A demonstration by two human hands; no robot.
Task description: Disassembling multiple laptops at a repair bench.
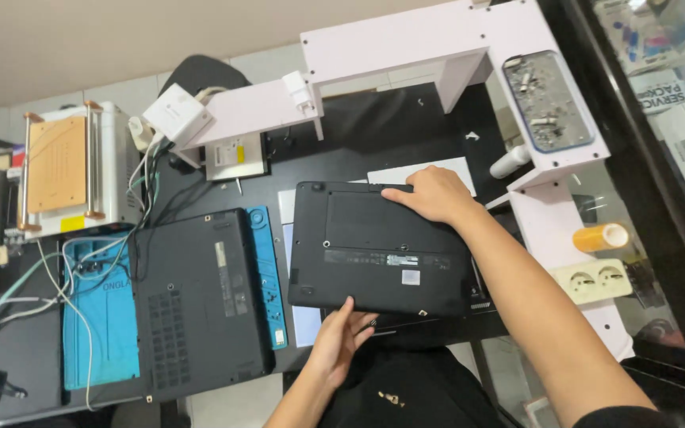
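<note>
- The black laptop (378, 250) lies bottom side up near the front edge of the dark table (374, 119); its near edge reaches over the table edge, above the person's lap.
- To its left a second dark laptop (200, 297) lies also bottom up, partly on a blue mat (101, 321). Only a narrow gap with a blue strip (267, 273) separates the two machines.
- To the right a white shelf frame (552, 214) stands close, so there is little free room on that side. Behind the laptop some bare table is open.
- White cables (57, 285) cross the blue mat; where they end is cut off at the left border.
- The small parts in the tray (549, 99) on the shelf are too small to tell.
- The left hand (341, 337) grips the near edge of the black laptop, thumb on top, fingers under and hidden.
- The right hand (434, 194) lies on the far edge, fingers curled over it; the fingertips are hidden behind the edge.
</note>
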